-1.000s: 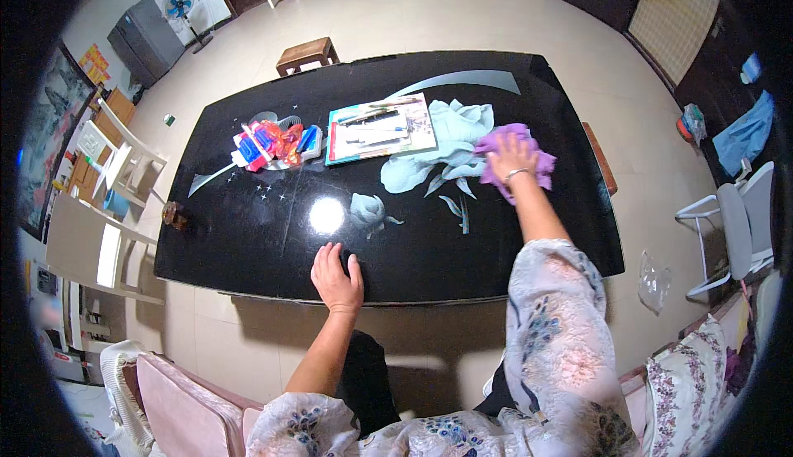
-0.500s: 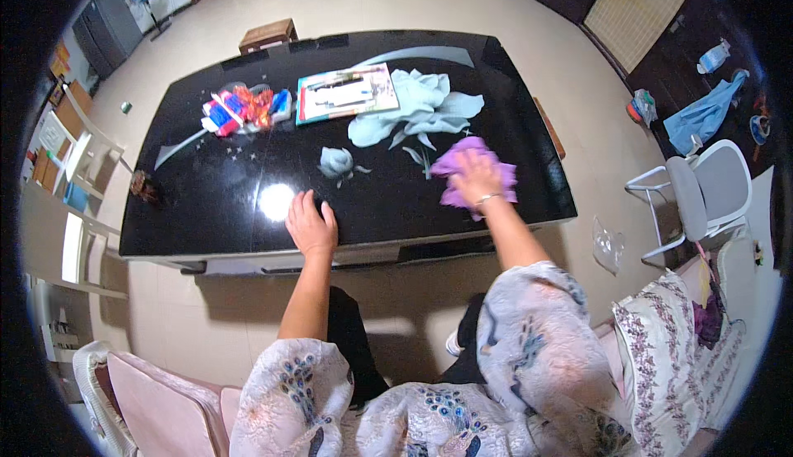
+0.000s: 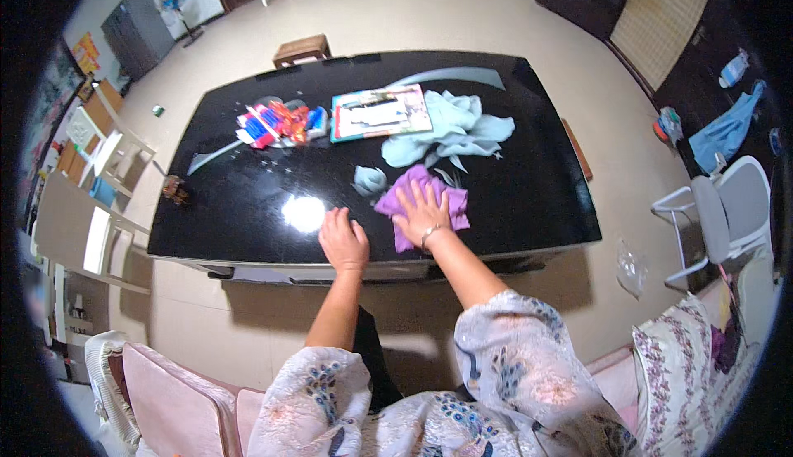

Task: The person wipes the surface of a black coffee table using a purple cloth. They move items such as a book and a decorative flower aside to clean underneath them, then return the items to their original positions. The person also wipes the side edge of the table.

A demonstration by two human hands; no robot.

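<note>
A purple cloth [image 3: 410,195] lies spread and wrinkled on the glossy black tabletop [image 3: 520,209], right of centre near the front edge. My right hand [image 3: 424,216] presses flat on it from above, fingers apart, not gripping. To its left, my left hand [image 3: 344,241] rests by the table's front edge with nothing in it, fingers stretched forward and fairly close together. Pale blue flower designs [image 3: 446,131] decorate the surface beyond the cloth, which covers part of the stem.
A book [image 3: 339,131] with pens and paper on top lies toward the far side. Left of it is a pile of red and blue packets [image 3: 273,124]. A small brown figurine [image 3: 174,189] stands near the left edge. A grey-white chair [image 3: 739,213] is at right.
My right hand has slid leftward across the tabletop with the purple cloth beneath it, nearer my left hand. The left hand keeps roughly its place on the table. The view has shifted.
</note>
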